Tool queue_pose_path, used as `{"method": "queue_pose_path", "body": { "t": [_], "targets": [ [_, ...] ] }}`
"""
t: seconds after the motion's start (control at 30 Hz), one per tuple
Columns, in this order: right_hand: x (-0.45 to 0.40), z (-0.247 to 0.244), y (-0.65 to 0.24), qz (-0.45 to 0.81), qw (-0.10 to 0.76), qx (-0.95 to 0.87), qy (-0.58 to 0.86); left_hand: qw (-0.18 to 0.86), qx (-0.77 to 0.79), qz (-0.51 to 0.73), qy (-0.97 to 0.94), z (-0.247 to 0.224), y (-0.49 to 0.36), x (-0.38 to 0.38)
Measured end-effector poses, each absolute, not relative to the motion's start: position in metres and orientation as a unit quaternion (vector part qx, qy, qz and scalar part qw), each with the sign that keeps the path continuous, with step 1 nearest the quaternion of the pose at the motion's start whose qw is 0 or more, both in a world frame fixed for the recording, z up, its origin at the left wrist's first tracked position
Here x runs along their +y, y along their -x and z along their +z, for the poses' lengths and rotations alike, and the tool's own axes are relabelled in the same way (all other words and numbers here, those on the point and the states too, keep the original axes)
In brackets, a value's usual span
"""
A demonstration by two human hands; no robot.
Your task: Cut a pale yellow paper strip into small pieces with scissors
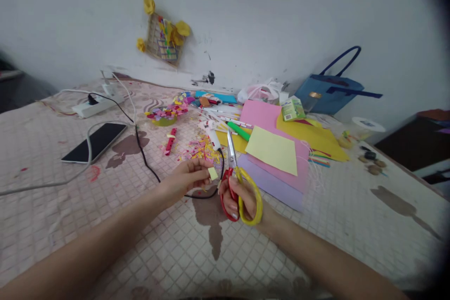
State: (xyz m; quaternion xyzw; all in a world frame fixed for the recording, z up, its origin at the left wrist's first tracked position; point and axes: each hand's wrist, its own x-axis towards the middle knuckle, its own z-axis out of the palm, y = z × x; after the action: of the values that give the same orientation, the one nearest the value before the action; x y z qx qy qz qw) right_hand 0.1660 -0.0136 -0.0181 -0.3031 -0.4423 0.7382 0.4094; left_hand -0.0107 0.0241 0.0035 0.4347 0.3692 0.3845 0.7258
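A yellow paper piece (213, 174) is being pinched narrowly by the left hand (190, 177); just beside, scissors (231, 161) are being gripped by the right hand (247, 198). Good control is being favoured by a light pinch, fingertips away from the blades. Paper sheets (272, 150) are being borne by the patterned tablecloth (154, 253), a blue bag (328, 94) being backed by the wall (246, 18).

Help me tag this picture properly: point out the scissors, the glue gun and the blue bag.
Scissors (231, 161): head view, on the metal by the pivot.
Glue gun (213, 138): head view, on its white handle.
Blue bag (328, 103): head view, on its side.
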Motion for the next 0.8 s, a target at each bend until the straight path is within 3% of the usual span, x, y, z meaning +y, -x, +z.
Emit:
{"method": "queue_pose_path", "body": {
  "t": [0.43, 0.8],
  "targets": [
    [-0.031, -0.021, -0.164, 0.901, 0.192, -0.372, 0.117, 0.701, 0.371, 0.516, -0.323, 0.005, 0.030, 0.049],
    [-0.028, -0.032, -0.165, 0.909, 0.169, -0.369, 0.098, 0.688, 0.359, 0.536, -0.331, 0.005, 0.033, 0.052]
  ]
}}
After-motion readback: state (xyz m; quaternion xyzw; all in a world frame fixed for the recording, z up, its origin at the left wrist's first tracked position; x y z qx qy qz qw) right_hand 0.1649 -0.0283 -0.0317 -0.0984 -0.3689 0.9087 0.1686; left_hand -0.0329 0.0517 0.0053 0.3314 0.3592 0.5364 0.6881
